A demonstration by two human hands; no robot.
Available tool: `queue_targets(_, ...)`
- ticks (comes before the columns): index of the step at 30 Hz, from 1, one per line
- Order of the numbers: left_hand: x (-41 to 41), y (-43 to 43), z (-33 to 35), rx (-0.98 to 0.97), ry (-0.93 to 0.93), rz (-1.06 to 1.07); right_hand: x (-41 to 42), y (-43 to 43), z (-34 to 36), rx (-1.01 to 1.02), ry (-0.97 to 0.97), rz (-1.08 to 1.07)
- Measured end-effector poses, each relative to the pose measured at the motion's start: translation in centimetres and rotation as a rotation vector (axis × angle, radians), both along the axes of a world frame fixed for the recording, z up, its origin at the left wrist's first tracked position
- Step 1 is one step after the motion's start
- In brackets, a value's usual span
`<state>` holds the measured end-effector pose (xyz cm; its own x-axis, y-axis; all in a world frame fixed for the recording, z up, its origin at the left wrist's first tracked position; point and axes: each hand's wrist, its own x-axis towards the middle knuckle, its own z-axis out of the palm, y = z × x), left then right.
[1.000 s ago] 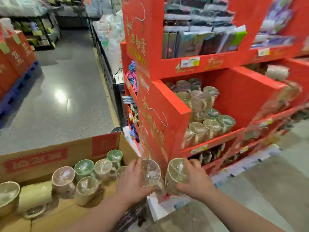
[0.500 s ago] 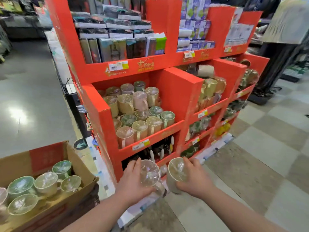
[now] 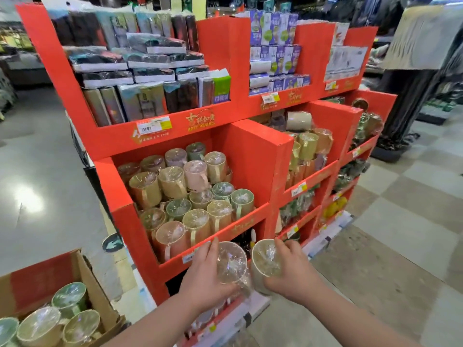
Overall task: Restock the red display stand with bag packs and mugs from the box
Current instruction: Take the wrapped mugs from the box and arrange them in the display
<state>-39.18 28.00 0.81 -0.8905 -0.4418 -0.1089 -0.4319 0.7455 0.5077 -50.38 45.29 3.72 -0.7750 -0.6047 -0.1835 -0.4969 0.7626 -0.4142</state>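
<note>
Forearms (image 3: 155,319) outstretched toward red stand (image 3: 253,156), left hand (image 3: 203,274) clasping wrapped mug (image 3: 231,261), right hand (image 3: 293,274) clasping cream mug (image 3: 264,259).

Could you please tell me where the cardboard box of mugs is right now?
In the head view the cardboard box sits at the bottom left, to the left of the red display stand, with wrapped mugs inside it.

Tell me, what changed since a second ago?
The hands carried their mugs away from the box and round to the front of the stand, just below its mug shelf. Nothing was picked up or let go: the left hand still grips the left mug and the right hand the right mug. The box still has mugs in it.
</note>
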Motion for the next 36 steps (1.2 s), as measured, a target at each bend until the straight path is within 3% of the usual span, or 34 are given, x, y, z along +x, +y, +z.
queue_targets(14,-7.1,-8.7,1.0,0.012,0.103,0.16,-10.6,-10.9,2.8,0.014,0.091,0.135)
queue_targets(36,-3.6,-10.9,0.4,0.015,0.099,0.617,-11.7,-28.9,3.9,-0.009,0.063,0.669)
